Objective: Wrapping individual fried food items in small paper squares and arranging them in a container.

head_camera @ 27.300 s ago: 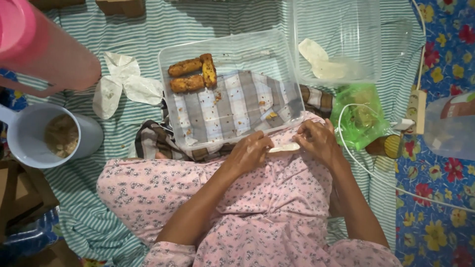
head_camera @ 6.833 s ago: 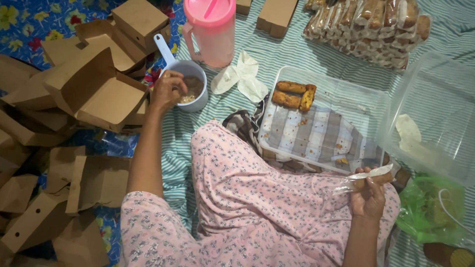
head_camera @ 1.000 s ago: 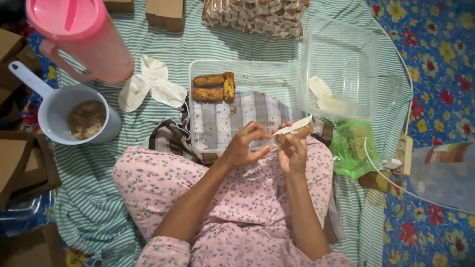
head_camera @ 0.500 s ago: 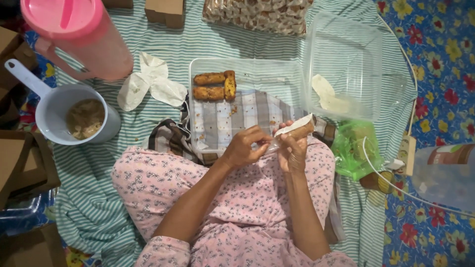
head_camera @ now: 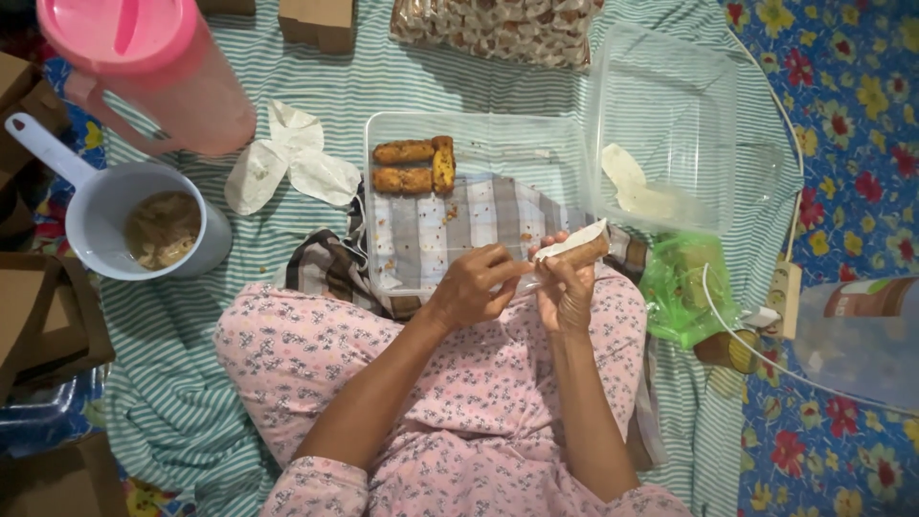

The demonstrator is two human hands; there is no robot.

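Observation:
My right hand (head_camera: 567, 287) holds a thin clear plastic wrapper with a browned roll (head_camera: 572, 247) in it, tilted up to the right. My left hand (head_camera: 473, 287) pinches the lower left end of that wrapper. Both hands hover over my lap in pink flowered cloth, at the near edge of a clear plastic box (head_camera: 479, 134). Inside the box lie three fried rolls (head_camera: 414, 165) at the far side, on a checked cloth (head_camera: 450, 230) dotted with crumbs.
A pink jug (head_camera: 153, 72) and a pale blue ladle cup (head_camera: 153, 225) with brown paste stand at the left, crumpled white gloves (head_camera: 287, 163) beside them. The box lid (head_camera: 670, 124), a green bag (head_camera: 684, 287), wrapped rolls (head_camera: 498, 27) and brown cartons (head_camera: 43, 316) surround me.
Over the last second my hands have stayed together on the wrapped roll, with only small finger shifts. Earlier my left hand reached into the ladle cup at the left.

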